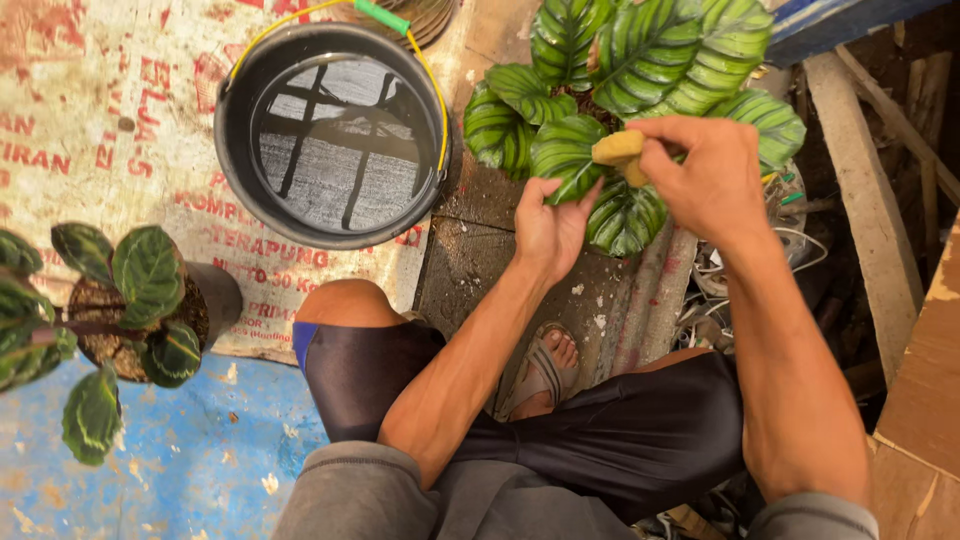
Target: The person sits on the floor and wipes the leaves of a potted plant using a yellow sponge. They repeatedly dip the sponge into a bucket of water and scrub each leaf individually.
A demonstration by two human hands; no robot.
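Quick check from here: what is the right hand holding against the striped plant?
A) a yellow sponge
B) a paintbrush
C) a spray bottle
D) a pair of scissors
A: the right hand pinches a yellow sponge against a striped leaf, which the left hand supports from below; no scissors, bottle or brush shows in the head view.

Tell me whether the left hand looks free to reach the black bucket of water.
Probably yes. The left hand only steadies a striped leaf, and the bucket sits close on its left with bare ground between, nothing blocking.
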